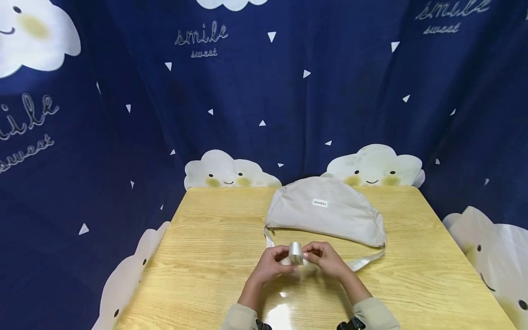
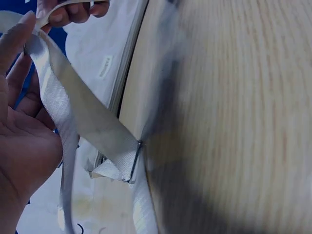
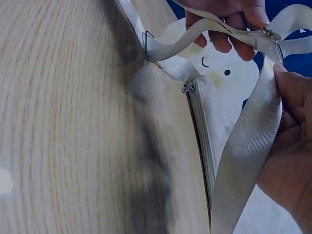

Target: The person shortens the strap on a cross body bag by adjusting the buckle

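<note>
Both the left hand (image 1: 270,263) and right hand (image 1: 326,257) pinch the strap (image 1: 295,253) of the bag (image 1: 326,211) near the bench's (image 1: 206,256) far edge.

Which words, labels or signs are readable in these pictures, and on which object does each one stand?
"smile" with "sweet" under it: on the blue curtain, printed several times; at the left edge only "ile" and "sweet" show.
Small white label on the grey bag: dark print, too small to read.
The same label in the left wrist view: blurred, not readable.
The strap and the table: no text.
</note>
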`<state>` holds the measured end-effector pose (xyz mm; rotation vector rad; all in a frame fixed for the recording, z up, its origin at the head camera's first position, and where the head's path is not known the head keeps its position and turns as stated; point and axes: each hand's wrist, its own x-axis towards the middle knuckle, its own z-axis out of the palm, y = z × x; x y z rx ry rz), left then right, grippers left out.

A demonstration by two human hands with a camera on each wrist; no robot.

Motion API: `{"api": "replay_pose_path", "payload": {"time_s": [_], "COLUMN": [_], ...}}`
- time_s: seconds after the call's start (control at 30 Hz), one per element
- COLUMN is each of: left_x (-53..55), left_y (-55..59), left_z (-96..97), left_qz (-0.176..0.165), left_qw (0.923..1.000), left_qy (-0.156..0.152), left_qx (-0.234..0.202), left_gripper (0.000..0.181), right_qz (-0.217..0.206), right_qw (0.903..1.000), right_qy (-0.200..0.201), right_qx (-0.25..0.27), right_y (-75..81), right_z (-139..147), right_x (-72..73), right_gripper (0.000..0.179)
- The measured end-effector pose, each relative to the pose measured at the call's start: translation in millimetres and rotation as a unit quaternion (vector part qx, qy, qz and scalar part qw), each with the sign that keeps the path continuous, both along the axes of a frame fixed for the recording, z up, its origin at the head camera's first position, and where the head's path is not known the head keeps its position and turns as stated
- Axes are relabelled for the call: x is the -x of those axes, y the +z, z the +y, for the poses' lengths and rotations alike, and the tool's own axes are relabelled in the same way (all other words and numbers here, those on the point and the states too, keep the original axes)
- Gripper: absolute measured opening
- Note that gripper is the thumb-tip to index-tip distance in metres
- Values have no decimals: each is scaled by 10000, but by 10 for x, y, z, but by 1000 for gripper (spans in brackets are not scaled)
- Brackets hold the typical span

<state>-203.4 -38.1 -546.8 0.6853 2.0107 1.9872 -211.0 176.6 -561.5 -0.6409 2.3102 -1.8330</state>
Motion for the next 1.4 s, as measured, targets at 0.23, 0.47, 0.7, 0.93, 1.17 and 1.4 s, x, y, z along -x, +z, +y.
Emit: {"api": "replay_pose_path", "payload": {"time_s": [0.23, 0.47, 0.7, 0.93, 1.17, 1.4], "left_x": [-31, -31, -11, -13, 4, -15], "left_y": [-32, -67, -81, -85, -94, -93], "left_z": [13, -43, -58, -39, -25, -22], "left_qz": [5, 47, 110, -37, -75, -60], "left_qw": [9999, 9995, 9998, 10000, 9999, 9996], "left_qy": [88, 285, 62, 41, 97, 218], "left_qx": [-65, -130, -131, -50, 105, 189], "left_gripper": [40, 41, 39, 36, 34, 34], "right_qz": [-123, -275, -51, 12, 71, -2], "right_qw": [9998, 9992, 10000, 9998, 10000, 10000], "right_qy": [83, 89, -8, -161, -27, -53], "right_qx": [-105, -269, -77, -65, 57, 27], "right_y": [11, -39, -154, -145, 59, 45], "right_z": [32, 171, 196, 59, -97, -116], "right_x": [-31, -70, -64, -16, -23, -36], "right_gripper": [13, 18, 13, 11, 9, 9]}}
